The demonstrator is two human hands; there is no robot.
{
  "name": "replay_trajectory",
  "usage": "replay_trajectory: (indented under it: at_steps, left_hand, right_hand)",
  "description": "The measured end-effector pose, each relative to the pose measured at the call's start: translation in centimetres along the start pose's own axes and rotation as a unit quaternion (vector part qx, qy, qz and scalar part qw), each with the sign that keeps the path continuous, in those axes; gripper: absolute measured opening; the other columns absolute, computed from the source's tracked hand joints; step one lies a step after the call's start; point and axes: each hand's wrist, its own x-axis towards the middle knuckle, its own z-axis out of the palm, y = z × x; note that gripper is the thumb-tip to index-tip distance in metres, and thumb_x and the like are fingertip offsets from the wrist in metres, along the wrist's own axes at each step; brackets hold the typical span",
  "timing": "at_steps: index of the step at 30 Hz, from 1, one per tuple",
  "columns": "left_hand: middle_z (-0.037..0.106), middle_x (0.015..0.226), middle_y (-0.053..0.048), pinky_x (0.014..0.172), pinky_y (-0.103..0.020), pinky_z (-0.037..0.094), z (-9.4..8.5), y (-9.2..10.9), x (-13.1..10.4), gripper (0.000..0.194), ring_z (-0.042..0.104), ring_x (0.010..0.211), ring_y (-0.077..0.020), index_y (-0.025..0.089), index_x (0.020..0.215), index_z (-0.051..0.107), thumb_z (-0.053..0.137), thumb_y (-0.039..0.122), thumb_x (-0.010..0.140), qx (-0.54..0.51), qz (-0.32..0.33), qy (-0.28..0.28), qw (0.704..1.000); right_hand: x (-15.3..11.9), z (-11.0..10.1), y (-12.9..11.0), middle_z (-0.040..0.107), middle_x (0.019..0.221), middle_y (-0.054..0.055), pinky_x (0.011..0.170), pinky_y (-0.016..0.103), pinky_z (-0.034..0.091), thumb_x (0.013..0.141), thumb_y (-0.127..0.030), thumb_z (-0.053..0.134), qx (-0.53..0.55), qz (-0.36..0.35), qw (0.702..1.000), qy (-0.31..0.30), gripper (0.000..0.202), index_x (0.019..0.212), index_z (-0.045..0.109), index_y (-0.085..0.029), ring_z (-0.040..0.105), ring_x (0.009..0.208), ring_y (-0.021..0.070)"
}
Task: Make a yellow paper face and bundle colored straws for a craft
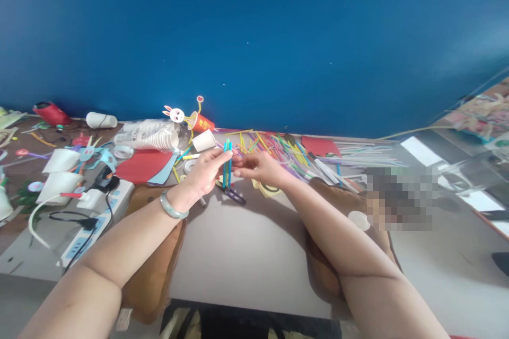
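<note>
Several blue and teal drinking straws (pixel 226 172) stand upright in my left hand (pixel 209 168), pinched between thumb and fingers. My right hand (pixel 260 167) is close on the other side, its fingers curled in and the tips right beside the straws. Whether those fingertips grip a straw or something small is too blurred to tell. Just below the straws, a dark purple loop (pixel 235 197), perhaps a scissors handle, lies over the grey tabletop (pixel 238 254). A white paper cup (pixel 203 141) lies tipped behind my left hand.
Many coloured straws (pixel 274 152) are strewn along the blue wall. Stacked paper cups (pixel 151 136), red paper (pixel 143 166) and a rabbit-decorated red cup (pixel 202 122) are at left-back. A power strip (pixel 95 222) with cables lies left. Brown cushions (pixel 153 259) are under both forearms.
</note>
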Motion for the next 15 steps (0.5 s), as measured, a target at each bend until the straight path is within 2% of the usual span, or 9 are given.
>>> replay_trajectory:
  at_steps: [3, 5, 9, 15]
  left_hand:
    - [0.077, 0.086, -0.008, 0.072, -0.032, 0.058, 0.26, -0.18, -0.13, 0.036, 0.073, 0.080, -0.0209, 0.014, 0.096, 0.076, 0.085, 0.040, 0.072, 0.017, -0.014, -0.019, 1.000]
    - [0.077, 0.085, -0.008, 0.071, -0.034, 0.058, 0.51, -0.25, -0.33, 0.038, 0.073, 0.078, -0.0218, 0.014, 0.097, 0.077, 0.085, 0.042, 0.072, 0.033, -0.025, -0.032, 0.999]
    - [0.076, 0.078, -0.008, 0.068, -0.034, 0.057, 0.84, -0.32, -0.76, 0.040, 0.072, 0.073, -0.0223, 0.013, 0.088, 0.077, 0.086, 0.047, 0.069, 0.076, -0.045, -0.043, 0.995]
    - [0.076, 0.077, -0.008, 0.076, -0.035, 0.059, 0.98, -0.38, -1.00, 0.042, 0.073, 0.073, -0.0206, 0.012, 0.082, 0.075, 0.087, 0.049, 0.066, 0.105, -0.058, -0.065, 0.991]
  right_hand:
    - [0.03, -0.35, -0.53, 0.077, 0.081, 0.006, 0.066, 0.028, 0.053, 0.074, -0.055, 0.078, 0.029, -0.032, 0.990, 0.132, 0.042, 0.090, 0.075, -0.015, 0.070, 0.073, 0.0180]
    - [0.01, -0.29, -0.74, 0.077, 0.085, 0.008, 0.069, 0.029, 0.054, 0.076, -0.054, 0.077, 0.024, -0.048, 0.983, 0.177, 0.042, 0.091, 0.075, -0.015, 0.070, 0.077, 0.0187]
    - [-0.03, 0.02, -0.79, 0.076, 0.082, 0.007, 0.068, 0.029, 0.053, 0.078, -0.057, 0.074, 0.029, -0.075, 0.979, 0.186, 0.044, 0.090, 0.075, -0.015, 0.068, 0.073, 0.0173]
    - [-0.15, 0.28, -0.94, 0.067, 0.066, 0.003, 0.058, 0.027, 0.048, 0.078, -0.060, 0.071, 0.017, -0.081, 0.979, 0.188, 0.045, 0.074, 0.068, -0.016, 0.060, 0.062, 0.0148]
